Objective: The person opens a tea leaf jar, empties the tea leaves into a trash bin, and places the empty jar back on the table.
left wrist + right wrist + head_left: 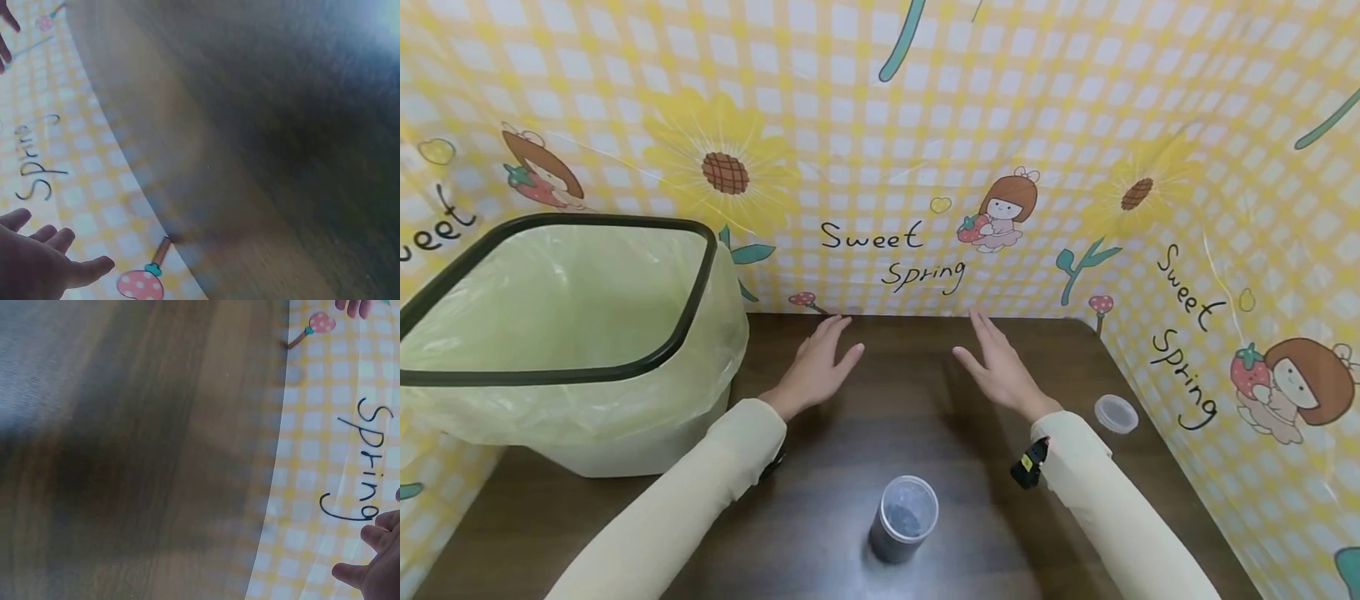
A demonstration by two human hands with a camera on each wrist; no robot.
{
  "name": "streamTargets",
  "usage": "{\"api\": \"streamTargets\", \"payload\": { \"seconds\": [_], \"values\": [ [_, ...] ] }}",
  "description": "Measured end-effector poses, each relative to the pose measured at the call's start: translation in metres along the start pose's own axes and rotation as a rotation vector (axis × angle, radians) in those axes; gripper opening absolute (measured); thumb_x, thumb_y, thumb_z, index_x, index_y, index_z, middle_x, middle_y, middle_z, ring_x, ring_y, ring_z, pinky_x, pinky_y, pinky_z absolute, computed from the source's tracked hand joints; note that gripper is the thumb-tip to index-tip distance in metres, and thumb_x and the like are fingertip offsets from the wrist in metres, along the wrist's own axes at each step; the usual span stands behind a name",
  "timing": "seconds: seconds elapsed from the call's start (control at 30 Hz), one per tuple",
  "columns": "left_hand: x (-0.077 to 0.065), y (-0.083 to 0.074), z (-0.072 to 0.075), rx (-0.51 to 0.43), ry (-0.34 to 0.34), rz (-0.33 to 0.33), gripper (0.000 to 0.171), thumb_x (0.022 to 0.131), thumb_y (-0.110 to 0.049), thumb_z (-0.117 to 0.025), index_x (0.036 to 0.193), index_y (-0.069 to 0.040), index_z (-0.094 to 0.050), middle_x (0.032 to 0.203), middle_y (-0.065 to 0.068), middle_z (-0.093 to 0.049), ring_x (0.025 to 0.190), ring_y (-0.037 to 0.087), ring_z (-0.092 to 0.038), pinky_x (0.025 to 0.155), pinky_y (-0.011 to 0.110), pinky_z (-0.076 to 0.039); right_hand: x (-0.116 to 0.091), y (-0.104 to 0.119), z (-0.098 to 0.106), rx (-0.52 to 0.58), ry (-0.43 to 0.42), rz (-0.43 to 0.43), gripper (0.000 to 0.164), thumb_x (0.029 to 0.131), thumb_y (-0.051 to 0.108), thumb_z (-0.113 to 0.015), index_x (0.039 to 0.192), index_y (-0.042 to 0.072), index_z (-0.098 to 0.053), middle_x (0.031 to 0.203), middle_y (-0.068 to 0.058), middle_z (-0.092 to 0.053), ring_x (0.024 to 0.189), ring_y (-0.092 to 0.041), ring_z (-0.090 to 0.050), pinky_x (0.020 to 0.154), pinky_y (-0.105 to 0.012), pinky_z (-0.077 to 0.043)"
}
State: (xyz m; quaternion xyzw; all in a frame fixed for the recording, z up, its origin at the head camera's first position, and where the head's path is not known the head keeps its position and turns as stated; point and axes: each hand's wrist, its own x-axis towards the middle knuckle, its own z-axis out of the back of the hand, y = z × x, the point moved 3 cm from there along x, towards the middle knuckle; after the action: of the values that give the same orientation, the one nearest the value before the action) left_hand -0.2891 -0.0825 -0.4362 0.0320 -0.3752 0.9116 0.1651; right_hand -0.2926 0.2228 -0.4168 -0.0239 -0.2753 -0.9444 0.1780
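Both hands reach forward over the dark wooden table (pixel 880 400), near its back edge, and hold nothing. My left hand (pixel 817 367) has straight fingers and a thumb spread toward the middle; it also shows at the lower left of the left wrist view. My right hand (pixel 1000 367) mirrors it, thumb pointing inward, and appears at the lower right of the right wrist view. Between the forearms, nearer the front, stands a clear cylindrical jar (pixel 904 518), without a lid and with dark contents. To the right of the right hand lies a round translucent lid (pixel 1116 414).
At the left stands a large bin (pixel 625 450) with a black rim (pixel 688 308) and a pale yellow-green liner (pixel 572 283). A yellow checked sheet (pixel 850 167) with printed flowers and figures walls the back and sides of the table.
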Motion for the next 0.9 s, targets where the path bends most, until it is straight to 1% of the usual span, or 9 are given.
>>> {"api": "streamTargets", "payload": {
  "seconds": [0.07, 0.2, 0.3, 0.43, 0.53, 0.63, 0.73, 0.8, 0.9],
  "values": [
    [-0.006, -0.002, 0.001, -0.003, -0.009, -0.008, 0.064, 0.107, -0.043, -0.048, 0.157, -0.005, -0.033, 0.163, 0.019, -0.027, 0.150, 0.035, -0.025, 0.117, 0.067, -0.012, -0.005, 0.003, 0.001, 0.021, -0.001, 0.011, 0.077, 0.107, 0.049, -0.044, 0.164, 0.010, -0.009, 0.170, -0.012, -0.005, 0.155, -0.034, -0.008, 0.121, -0.057, -0.015],
    [-0.017, -0.007, 0.002, 0.027, -0.041, -0.010, 0.066, 0.105, -0.046, -0.050, 0.155, -0.006, -0.037, 0.161, 0.018, -0.032, 0.150, 0.034, -0.027, 0.117, 0.068, -0.011, -0.014, 0.008, 0.004, 0.066, -0.014, 0.039, 0.074, 0.108, 0.044, -0.046, 0.164, 0.010, -0.012, 0.170, -0.012, -0.008, 0.155, -0.033, -0.009, 0.121, -0.056, -0.014],
    [-0.026, -0.011, 0.004, 0.020, -0.062, -0.012, 0.065, 0.105, -0.046, -0.051, 0.154, -0.006, -0.039, 0.159, 0.018, -0.036, 0.148, 0.034, -0.031, 0.116, 0.068, -0.014, -0.022, 0.011, 0.006, 0.093, -0.029, 0.046, 0.071, 0.108, 0.041, -0.047, 0.163, 0.010, -0.014, 0.169, -0.012, -0.012, 0.155, -0.033, -0.011, 0.121, -0.055, -0.016],
    [-0.037, -0.016, 0.010, -0.059, -0.081, -0.006, 0.060, 0.105, -0.042, -0.053, 0.151, -0.005, -0.043, 0.154, 0.018, -0.042, 0.143, 0.036, -0.039, 0.115, 0.063, -0.025, -0.035, 0.015, 0.005, 0.158, -0.073, 0.027, 0.066, 0.109, 0.039, -0.046, 0.162, 0.009, -0.021, 0.166, -0.015, -0.023, 0.152, -0.034, -0.021, 0.120, -0.056, -0.021],
    [-0.047, -0.019, 0.015, -0.136, -0.071, 0.003, 0.057, 0.106, -0.040, -0.052, 0.149, -0.004, -0.044, 0.152, 0.017, -0.044, 0.142, 0.036, -0.041, 0.114, 0.059, -0.031, -0.045, 0.018, 0.001, 0.232, -0.107, 0.013, 0.062, 0.109, 0.036, -0.047, 0.159, 0.006, -0.028, 0.161, -0.020, -0.033, 0.148, -0.037, -0.031, 0.116, -0.057, -0.029],
    [-0.058, -0.021, 0.019, -0.211, -0.045, -0.004, 0.054, 0.107, -0.036, -0.051, 0.149, -0.003, -0.043, 0.152, 0.018, -0.043, 0.143, 0.037, -0.038, 0.115, 0.057, -0.031, -0.055, 0.023, -0.003, 0.295, -0.123, 0.020, 0.057, 0.109, 0.031, -0.049, 0.157, 0.004, -0.033, 0.156, -0.022, -0.040, 0.144, -0.038, -0.038, 0.112, -0.057, -0.036],
    [-0.071, -0.021, 0.022, -0.251, -0.020, -0.031, 0.051, 0.107, -0.030, -0.052, 0.149, -0.002, -0.043, 0.153, 0.018, -0.044, 0.144, 0.037, -0.036, 0.116, 0.058, -0.029, -0.066, 0.030, -0.006, 0.356, -0.140, 0.059, 0.051, 0.109, 0.024, -0.050, 0.154, 0.003, -0.038, 0.153, -0.022, -0.045, 0.138, -0.038, -0.045, 0.107, -0.056, -0.041],
    [-0.080, -0.021, 0.023, -0.263, -0.001, -0.053, 0.050, 0.108, -0.028, -0.052, 0.149, -0.002, -0.043, 0.153, 0.018, -0.044, 0.145, 0.037, -0.036, 0.115, 0.060, -0.028, -0.073, 0.036, -0.007, 0.396, -0.148, 0.082, 0.048, 0.108, 0.018, -0.051, 0.152, 0.003, -0.040, 0.151, -0.020, -0.047, 0.136, -0.036, -0.049, 0.106, -0.049, -0.045],
    [-0.092, -0.021, 0.024, -0.278, 0.023, -0.087, 0.049, 0.108, -0.027, -0.052, 0.150, -0.004, -0.042, 0.154, 0.016, -0.043, 0.145, 0.037, -0.035, 0.114, 0.062, -0.028, -0.084, 0.044, -0.010, 0.455, -0.150, 0.128, 0.045, 0.107, 0.010, -0.052, 0.150, -0.001, -0.043, 0.149, -0.020, -0.050, 0.134, -0.037, -0.051, 0.104, -0.032, -0.047]
  ]
}}
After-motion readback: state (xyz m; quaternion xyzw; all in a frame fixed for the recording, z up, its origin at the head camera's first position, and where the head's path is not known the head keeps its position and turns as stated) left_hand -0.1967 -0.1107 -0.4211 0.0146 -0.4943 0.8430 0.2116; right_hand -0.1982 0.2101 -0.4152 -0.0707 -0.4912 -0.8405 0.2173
